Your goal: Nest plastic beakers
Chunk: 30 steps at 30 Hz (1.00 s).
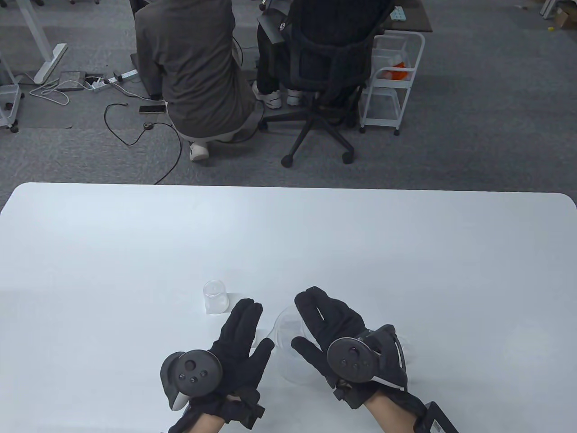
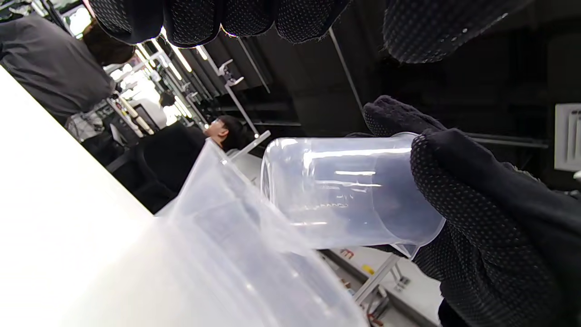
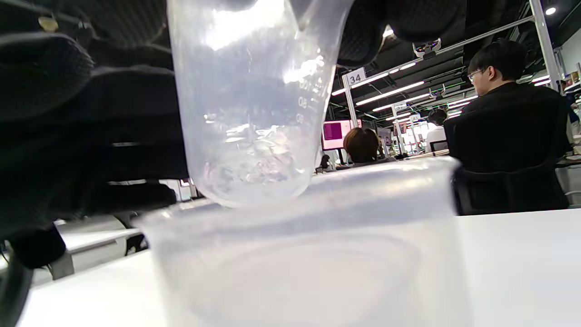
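Table view: a white worktop [image 1: 135,234] fills the lower two thirds of the frame. A small clear beaker [image 1: 215,296] stands upright on it, left of centre, just above the left hand [image 1: 234,347] and apart from it. The left hand lies open at lower centre-left, its fingers [image 1: 245,315] straight and held together, gripping nothing.

The right hand [image 1: 333,333], at lower centre-right, holds a medium clear beaker [image 2: 349,190]. In the left wrist view, the right hand's fingers [image 2: 458,181] wrap around this beaker from the right of the frame.

A large clear beaker [image 1: 288,352] stands on the worktop between the two hands, largely hidden by the right hand in the table view. In the right wrist view, the base of the medium beaker hangs at the rim of the large beaker [image 3: 308,254], at upper centre of the frame; whether the two touch cannot be told.

Background, upper half of the table view: a seated person in grey [image 1: 194,67], an office chair [image 1: 324,76] and a white trolley [image 1: 392,81] on the grey floor.
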Each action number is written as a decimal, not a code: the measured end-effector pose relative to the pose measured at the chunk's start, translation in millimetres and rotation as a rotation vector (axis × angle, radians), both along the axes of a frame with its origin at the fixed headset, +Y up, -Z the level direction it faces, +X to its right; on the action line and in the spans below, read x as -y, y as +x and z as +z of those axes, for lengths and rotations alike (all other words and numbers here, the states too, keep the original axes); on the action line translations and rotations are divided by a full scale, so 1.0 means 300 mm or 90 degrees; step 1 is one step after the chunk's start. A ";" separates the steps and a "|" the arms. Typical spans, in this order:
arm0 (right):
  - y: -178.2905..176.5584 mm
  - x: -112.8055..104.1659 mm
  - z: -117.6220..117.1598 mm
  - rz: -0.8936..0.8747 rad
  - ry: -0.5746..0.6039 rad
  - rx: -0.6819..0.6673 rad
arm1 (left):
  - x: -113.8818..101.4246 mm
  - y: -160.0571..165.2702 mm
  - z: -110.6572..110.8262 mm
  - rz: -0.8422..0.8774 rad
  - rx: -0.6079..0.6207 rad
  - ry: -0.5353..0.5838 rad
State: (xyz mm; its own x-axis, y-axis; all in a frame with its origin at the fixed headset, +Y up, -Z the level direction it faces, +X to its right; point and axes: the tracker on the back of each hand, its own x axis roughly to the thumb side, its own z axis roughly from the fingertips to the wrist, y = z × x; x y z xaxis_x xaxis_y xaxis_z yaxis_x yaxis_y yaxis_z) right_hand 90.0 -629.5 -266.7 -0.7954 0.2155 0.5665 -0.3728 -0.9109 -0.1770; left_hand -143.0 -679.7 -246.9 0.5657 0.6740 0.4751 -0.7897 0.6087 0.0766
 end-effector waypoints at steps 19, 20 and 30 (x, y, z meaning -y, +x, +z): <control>0.015 0.067 -0.012 0.033 -0.048 0.001 | 0.013 -0.022 -0.021 -0.006 -0.017 -0.034; 0.019 0.067 -0.011 0.029 -0.048 0.000 | 0.009 -0.026 -0.023 -0.011 -0.019 -0.039; 0.076 0.064 0.018 -0.048 -0.054 -0.001 | -0.081 -0.088 -0.114 -0.164 -0.086 -0.125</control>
State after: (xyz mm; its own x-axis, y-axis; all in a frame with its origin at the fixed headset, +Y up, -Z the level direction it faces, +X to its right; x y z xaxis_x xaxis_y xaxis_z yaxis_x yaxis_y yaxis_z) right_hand 113.0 -648.6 -261.3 -0.7744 0.3214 0.5450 -0.4409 -0.8919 -0.1005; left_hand -169.3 -655.3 -281.2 0.7781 0.5719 0.2599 -0.5987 0.8004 0.0312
